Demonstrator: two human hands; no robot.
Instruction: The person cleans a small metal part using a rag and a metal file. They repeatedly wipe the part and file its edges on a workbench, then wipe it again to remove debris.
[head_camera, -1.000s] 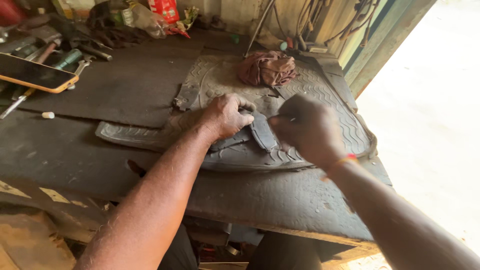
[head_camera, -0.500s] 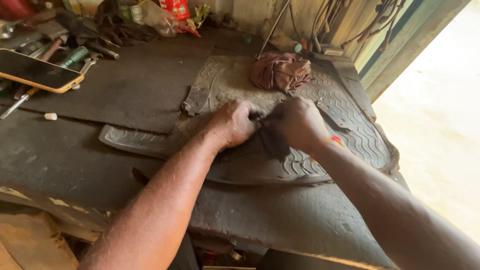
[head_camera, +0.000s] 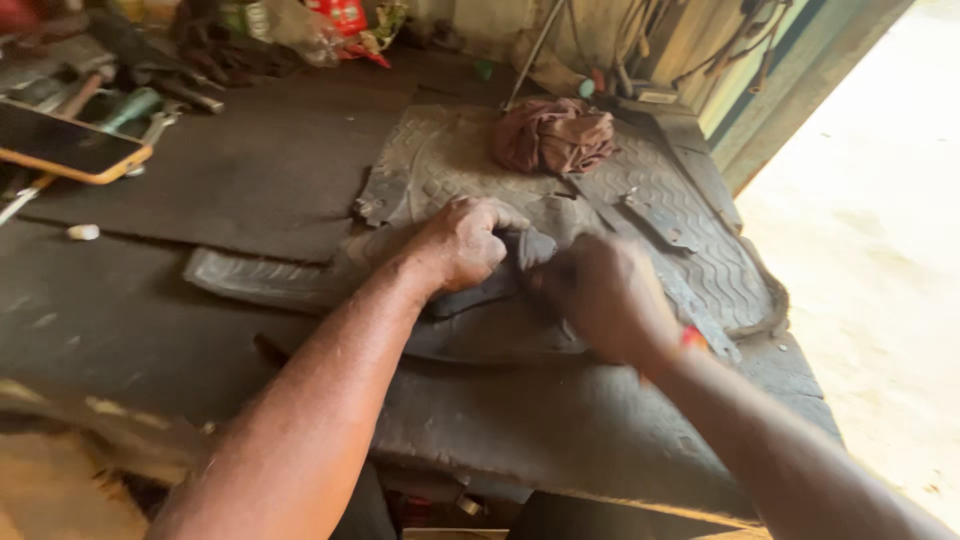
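— What is changing for you since a moment ago?

— I am seeing both hands drawing closer together. A second back the right hand (head_camera: 608, 298) was sitting apart from the left hand (head_camera: 462, 242), over the ribbed mat; now the two are nearly meeting over the same dark piece (head_camera: 500, 285). My view is also sliding a little, so the rust-coloured rag (head_camera: 552, 135) is sitting higher and more central.

— And where is the piece lying?

— It is lying on the grey rubber mat (head_camera: 690, 235), near the front edge of the worktop (head_camera: 140, 320), directly between and under my two hands. The left hand is curling its fingers down over the top of the dark piece, gripping it. The right hand is closing into a loose fist against the piece's right end; I am not able to tell exactly what its fingertips are pinching, since the back of the hand is hiding them.

— Anything else nearby?

— A phone in an orange case (head_camera: 62, 145) is resting far to the left, well apart, with tools (head_camera: 130, 105) lying just beside it.
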